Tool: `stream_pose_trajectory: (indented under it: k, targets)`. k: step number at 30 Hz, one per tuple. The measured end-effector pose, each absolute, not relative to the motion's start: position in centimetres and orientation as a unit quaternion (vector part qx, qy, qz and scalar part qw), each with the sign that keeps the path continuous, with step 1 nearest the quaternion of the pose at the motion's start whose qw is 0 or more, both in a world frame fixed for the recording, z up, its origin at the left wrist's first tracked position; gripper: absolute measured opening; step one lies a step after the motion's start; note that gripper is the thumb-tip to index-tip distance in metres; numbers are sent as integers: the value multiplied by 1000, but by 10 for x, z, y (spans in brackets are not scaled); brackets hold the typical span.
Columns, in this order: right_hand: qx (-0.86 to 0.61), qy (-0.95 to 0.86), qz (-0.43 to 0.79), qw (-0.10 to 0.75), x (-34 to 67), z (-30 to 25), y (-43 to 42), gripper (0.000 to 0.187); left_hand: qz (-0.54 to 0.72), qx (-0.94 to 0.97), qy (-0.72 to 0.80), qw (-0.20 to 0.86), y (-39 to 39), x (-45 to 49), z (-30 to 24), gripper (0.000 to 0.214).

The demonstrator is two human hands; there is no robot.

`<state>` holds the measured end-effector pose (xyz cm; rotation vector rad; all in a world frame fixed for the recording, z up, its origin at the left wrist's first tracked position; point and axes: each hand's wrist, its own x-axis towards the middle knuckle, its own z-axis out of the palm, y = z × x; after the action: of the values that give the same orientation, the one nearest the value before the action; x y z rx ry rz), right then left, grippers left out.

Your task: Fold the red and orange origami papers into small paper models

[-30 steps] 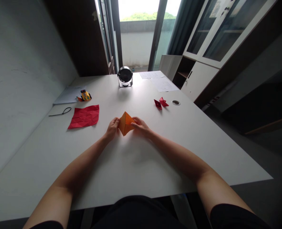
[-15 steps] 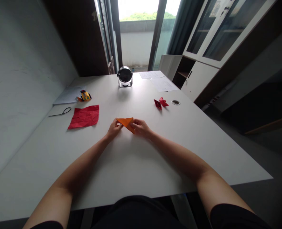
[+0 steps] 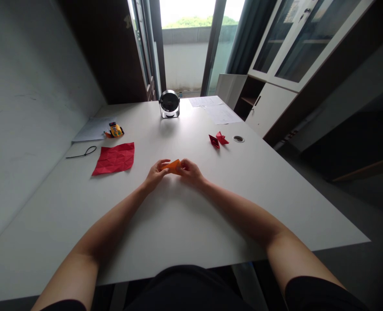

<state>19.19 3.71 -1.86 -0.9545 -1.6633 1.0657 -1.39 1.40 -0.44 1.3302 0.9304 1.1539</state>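
A folded orange paper is pinched between both hands just above the middle of the white table. My left hand grips its left end with thumb and fingers closed. My right hand is closed on its right end. Most of the paper is covered by the fingers; only a small flat wedge shows between them.
A creased red paper sheet lies left of the hands. Two small red folded pieces sit right, by a cable hole. A small fan, a yellow toy, a black cable tie and white sheets lie farther back.
The orange paper stood as an upright diamond a second ago; it has since been folded down flat and now shows as a small wedge between the closed fingers.
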Motion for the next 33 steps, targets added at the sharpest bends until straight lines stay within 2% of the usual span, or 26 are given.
stream_pose_trajectory:
  k: [6, 11, 15, 20, 33]
  targets:
    - [-385, -669, 421, 477, 191, -15, 33, 29, 475, 568, 435, 512, 16, -11, -10, 43]
    - [-384, -676, 434, 455, 193, -13, 33, 44, 476, 581, 439, 492, 15, -10, -12, 39]
    - [-440, -694, 370, 434, 194, -12, 32, 33, 473, 604, 456, 452, 12, -10, -10, 36]
    - [-481, -700, 305, 432, 194, -9, 28, 37, 421, 658, 480, 400, 7, -9, -2, 32]
    - [-448, -714, 320, 433, 195, -6, 29, 32, 358, 717, 500, 327, 6, -9, 0, 29]
